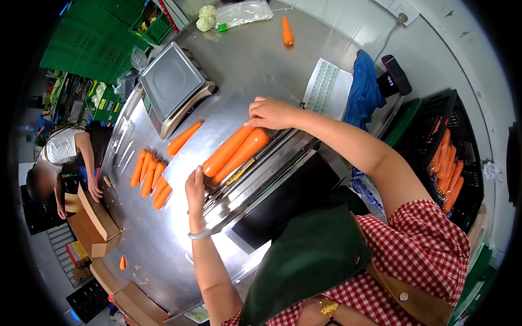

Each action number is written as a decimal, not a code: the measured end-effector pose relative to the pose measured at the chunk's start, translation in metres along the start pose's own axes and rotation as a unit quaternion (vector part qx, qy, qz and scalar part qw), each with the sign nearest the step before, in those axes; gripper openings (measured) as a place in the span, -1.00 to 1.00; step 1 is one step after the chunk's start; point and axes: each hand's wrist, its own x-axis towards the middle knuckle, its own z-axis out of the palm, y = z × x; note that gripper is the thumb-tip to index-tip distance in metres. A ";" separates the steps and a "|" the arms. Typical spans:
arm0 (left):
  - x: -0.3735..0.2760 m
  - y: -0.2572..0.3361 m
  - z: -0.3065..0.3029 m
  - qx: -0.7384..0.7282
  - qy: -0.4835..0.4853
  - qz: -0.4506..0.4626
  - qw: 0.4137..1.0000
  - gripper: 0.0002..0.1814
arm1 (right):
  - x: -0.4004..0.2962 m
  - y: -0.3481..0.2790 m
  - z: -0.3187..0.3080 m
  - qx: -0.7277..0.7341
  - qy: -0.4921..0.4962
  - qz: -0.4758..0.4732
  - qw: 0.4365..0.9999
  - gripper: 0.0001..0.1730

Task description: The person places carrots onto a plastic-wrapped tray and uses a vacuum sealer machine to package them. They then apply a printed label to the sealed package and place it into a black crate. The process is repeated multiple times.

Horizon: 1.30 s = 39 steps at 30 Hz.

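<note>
Two large orange carrots (230, 157) lie side by side over the metal film-wrapping device (277, 163), glossy as if under clear film. My left hand (195, 187) is at their lower-left ends, thumb up against them. At their upper-right ends my right hand (269, 114) has its fingers bent on them; its fingertips are partly hidden. Left of these, a single carrot (183, 138) lies near the digital scale (173, 81), whose pan is bare. Several smaller carrots in clear wrap (149, 169) lie grouped farther left.
Beyond are another carrot (287, 31), cabbages (206, 18), and a clear bag (244, 15). A printed sheet (326, 87) and blue cloth (361, 89) lie right. A black crate (473, 163) holds packed carrots. Cardboard boxes (91, 220), a knife (109, 185) and a co-worker (67, 146) are left.
</note>
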 end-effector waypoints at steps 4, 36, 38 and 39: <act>-0.042 0.024 0.017 -0.104 0.039 -0.007 0.994 -0.46 | -0.019 -0.044 -0.024 0.084 -0.118 0.222 0.964 -0.28; -0.158 -0.106 0.130 0.376 0.121 0.309 0.865 -0.79 | -0.362 -0.079 0.093 0.087 0.375 0.409 0.827 -0.85; -0.142 -0.089 0.149 0.372 0.100 0.362 0.849 -0.68 | -0.369 -0.054 0.135 0.087 0.439 0.405 0.797 -0.83; -0.135 -0.080 0.159 0.314 0.105 0.424 0.843 -0.62 | -0.376 -0.041 0.157 0.171 0.467 0.362 0.788 -0.87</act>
